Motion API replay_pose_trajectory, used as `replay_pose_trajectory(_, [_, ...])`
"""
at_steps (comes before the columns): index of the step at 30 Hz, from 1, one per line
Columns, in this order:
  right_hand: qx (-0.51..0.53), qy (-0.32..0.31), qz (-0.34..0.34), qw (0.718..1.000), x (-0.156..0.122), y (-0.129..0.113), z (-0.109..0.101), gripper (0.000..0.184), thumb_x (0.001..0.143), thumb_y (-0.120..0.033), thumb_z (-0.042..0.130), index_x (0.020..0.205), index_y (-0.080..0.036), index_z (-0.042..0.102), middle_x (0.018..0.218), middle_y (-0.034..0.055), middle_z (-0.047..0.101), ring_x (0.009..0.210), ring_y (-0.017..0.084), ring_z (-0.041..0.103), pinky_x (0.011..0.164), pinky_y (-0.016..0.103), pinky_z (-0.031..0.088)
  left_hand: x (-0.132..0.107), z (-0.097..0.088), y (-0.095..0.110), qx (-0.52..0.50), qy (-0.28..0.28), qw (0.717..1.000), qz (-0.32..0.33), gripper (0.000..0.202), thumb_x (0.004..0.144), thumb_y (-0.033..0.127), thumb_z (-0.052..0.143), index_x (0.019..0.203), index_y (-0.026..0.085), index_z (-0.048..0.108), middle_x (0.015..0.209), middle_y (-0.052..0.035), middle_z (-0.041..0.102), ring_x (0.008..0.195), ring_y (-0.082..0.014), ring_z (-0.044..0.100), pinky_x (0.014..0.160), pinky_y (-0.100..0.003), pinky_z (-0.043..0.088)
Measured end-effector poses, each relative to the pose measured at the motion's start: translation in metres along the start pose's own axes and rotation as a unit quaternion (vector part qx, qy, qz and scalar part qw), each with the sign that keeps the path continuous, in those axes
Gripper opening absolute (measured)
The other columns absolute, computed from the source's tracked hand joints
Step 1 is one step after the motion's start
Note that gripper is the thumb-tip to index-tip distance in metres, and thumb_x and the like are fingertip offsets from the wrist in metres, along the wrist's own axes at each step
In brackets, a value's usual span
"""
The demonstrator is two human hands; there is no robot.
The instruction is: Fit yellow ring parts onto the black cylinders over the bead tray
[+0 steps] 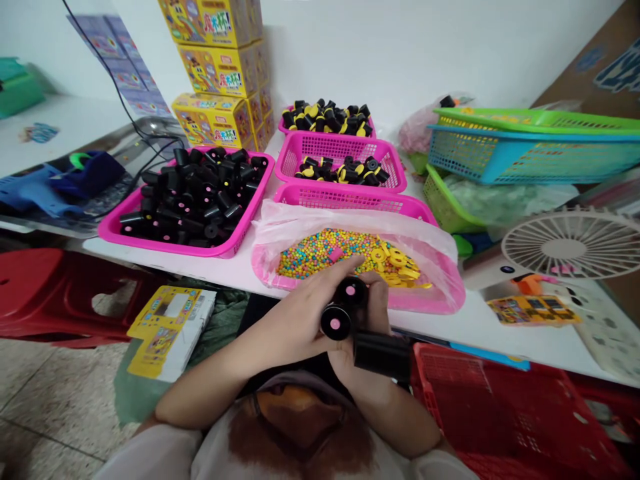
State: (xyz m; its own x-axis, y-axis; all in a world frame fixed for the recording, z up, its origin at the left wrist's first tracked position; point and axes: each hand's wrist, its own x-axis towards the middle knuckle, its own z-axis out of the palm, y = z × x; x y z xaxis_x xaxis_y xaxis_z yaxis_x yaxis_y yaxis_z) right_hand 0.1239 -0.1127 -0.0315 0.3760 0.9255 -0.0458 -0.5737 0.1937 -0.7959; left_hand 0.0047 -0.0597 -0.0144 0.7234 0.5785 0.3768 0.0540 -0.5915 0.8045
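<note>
Close over the table's front edge, my left hand [313,293] and my right hand [346,363] come together around several small black cylinders. Two show round ends with pink dots, an upper black cylinder [342,300] and a lower black cylinder [327,331]. A third black cylinder [383,355] lies sideways at my right hand. The fingers of both hands are curled, and parts of them are hidden behind the cylinders. Just beyond is a pink basket [440,293] lined with clear plastic. Colourful small beads [325,248] and yellow plastic pieces [400,267] lie in it.
A pink basket [250,223] of black cylinders stands left. Behind, two pink baskets hold black-and-yellow pieces [345,172]. Yellow boxes [215,123] are stacked at the back. A fan [565,247] and green and blue baskets [500,157] stand right; a blue glue gun [45,190] lies left.
</note>
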Motion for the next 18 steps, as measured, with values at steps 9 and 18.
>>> replay_pose_trajectory(9, [-0.065,0.008,0.047,0.997,-0.047,0.004,-0.017,0.023,0.100,-0.054,0.059,0.107,-0.034,0.066,0.110,0.0011,0.068,0.104,0.019,0.068,0.088,0.033,0.061,-0.025,0.007,0.015,-0.052,-0.022,0.998,0.012,0.093,0.088,0.032,0.080,0.163,0.035,0.025,0.164,-0.0159,0.044,0.154,-0.0334,0.043,0.124,-0.053,0.043])
replay_pose_trajectory(18, [-0.096,-0.283,0.234,0.925,-0.078,0.025,-0.058,0.077,0.082,-0.048,0.083,0.148,-0.030,0.046,0.116,0.0083,0.072,0.099,0.020,0.077,0.080,0.040,0.064,-0.097,0.061,0.005,-0.053,0.165,0.976,-0.130,0.048,0.090,0.014,0.065,0.134,0.031,0.058,0.127,-0.0077,0.075,0.117,-0.0255,0.075,0.098,-0.039,0.064])
